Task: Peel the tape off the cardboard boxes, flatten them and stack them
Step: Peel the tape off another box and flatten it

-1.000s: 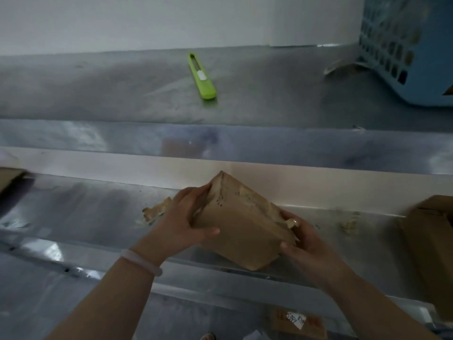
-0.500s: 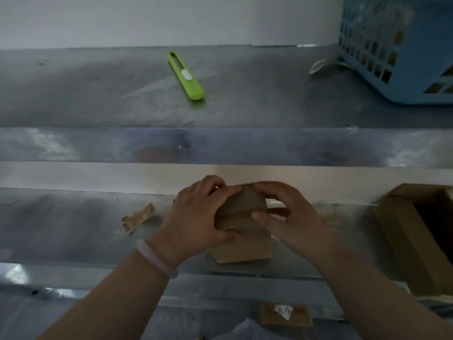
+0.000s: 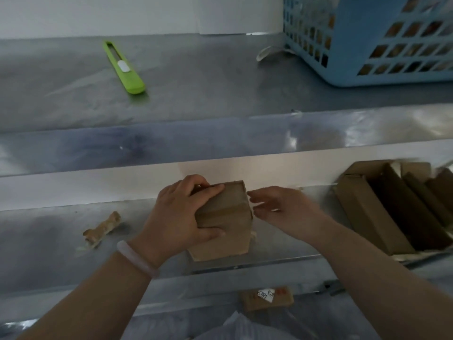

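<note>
A small brown cardboard box (image 3: 229,231) stands on the lower steel shelf (image 3: 49,231), with a band of tape across its near face. My left hand (image 3: 179,217) grips it from the left, fingers over the top edge and thumb across the front. Just right of the box, my right hand (image 3: 282,209) hovers with fingers straight and spread, holding nothing. A crumpled strip of peeled tape (image 3: 103,228) lies on the shelf to the left of the box.
A green utility knife (image 3: 123,67) lies on the upper steel shelf (image 3: 220,82). A blue plastic basket (image 3: 372,38) stands at its right end. Several opened cardboard boxes (image 3: 392,212) sit at the lower shelf's right. Another small labelled box (image 3: 267,298) lies below the shelf.
The box has been turned upright from a tilted hold. My right hand has come off it and moved to the right with fingers spread; my left hand still grips it.
</note>
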Demonstrator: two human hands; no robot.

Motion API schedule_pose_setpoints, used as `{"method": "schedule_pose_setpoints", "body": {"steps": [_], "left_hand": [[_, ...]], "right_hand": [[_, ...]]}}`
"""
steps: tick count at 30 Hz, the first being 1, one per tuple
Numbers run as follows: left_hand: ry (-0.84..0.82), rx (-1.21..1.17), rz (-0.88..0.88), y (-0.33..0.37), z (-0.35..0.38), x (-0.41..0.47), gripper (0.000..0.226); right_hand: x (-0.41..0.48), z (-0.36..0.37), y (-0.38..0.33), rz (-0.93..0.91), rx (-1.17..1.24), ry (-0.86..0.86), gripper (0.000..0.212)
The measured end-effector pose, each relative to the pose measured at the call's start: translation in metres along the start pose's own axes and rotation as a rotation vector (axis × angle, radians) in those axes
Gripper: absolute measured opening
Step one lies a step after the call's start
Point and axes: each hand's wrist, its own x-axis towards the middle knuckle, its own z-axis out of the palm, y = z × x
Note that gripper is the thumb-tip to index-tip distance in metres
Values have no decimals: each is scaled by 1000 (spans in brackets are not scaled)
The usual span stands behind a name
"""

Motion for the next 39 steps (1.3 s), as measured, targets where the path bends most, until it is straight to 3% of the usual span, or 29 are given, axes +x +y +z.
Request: {"method": "schedule_pose_setpoints", "body": {"steps": [7, 11, 15, 18, 22, 25, 35, 39], "left_hand": [[21, 5, 10, 4, 2, 0, 87], [-7, 11, 6, 3, 2, 1, 88], [-5, 0, 8, 2, 3, 3, 88], [11, 1, 12, 2, 3, 4, 88], [22, -18, -6, 0, 4, 7, 87], [13, -20, -23, -1, 4, 9, 87], [9, -27, -29, -1, 5, 12, 87], [7, -29, 31, -2, 5, 10, 86]], "right_hand": [[5, 5, -7, 87, 447, -44, 45], [7, 0, -9, 124, 502, -99, 48], [6, -5, -16, 85, 346, -80, 46], [5, -6, -23, 8, 82, 19, 40], [6, 1, -22, -395, -553, 197, 16], [10, 3, -17, -595, -782, 274, 7], [17, -2, -12, -680, -859, 165, 18], [26, -4, -14, -442, -678, 130, 13]]}}
